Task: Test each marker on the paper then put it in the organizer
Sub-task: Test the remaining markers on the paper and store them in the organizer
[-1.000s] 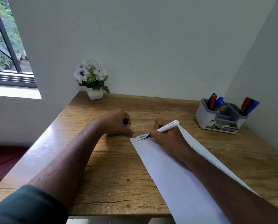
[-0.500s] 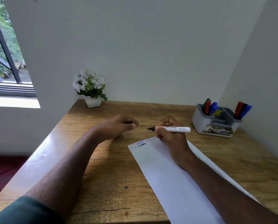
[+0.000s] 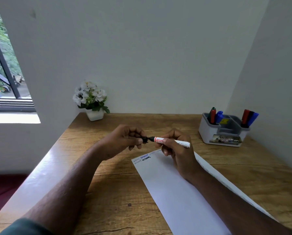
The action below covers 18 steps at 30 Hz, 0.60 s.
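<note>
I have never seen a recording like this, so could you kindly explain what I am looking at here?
There is no machine: a person wears a camera on the head, looking forward and down at their own bare arms. The right hand holds a white marker by its barrel. The left hand pinches its black cap at the marker's tip; whether the cap is fully seated I cannot tell. Below them a sheet of paper with small test scribbles at its far end lies on a wooden desk. At the back right stands a grey organizer with several markers already in it, and at the back left a small flower pot.
</note>
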Motion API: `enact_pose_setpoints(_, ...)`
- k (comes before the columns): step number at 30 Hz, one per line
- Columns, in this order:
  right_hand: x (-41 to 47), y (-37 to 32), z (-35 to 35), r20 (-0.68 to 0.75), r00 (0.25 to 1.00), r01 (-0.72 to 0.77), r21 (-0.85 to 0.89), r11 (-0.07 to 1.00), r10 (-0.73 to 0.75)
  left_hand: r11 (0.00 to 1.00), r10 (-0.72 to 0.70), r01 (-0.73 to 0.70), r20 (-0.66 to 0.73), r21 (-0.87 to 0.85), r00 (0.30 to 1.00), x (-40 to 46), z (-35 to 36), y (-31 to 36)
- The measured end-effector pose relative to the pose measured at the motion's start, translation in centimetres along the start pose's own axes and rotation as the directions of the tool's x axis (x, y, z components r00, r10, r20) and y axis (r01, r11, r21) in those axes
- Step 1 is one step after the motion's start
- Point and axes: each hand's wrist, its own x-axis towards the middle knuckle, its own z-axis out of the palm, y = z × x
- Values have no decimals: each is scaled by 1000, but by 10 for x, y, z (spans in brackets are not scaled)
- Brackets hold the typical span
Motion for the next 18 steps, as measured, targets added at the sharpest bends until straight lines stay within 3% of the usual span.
enact_pose_setpoints(5,-1,1,0,44,999,24,-46,999,-21,1000,-4,3,60,4,998,1,1,0)
enact_pose_setpoints(11,-1,1,-1,101,995,23,-15,1000,-22,992,-39,49,88,-118,995,1,-2,-1)
enact_pose_setpoints(18,0,1,0,104,994,41,34,999,-44,975,-18,30,53,-222,998,2,-2,-1)
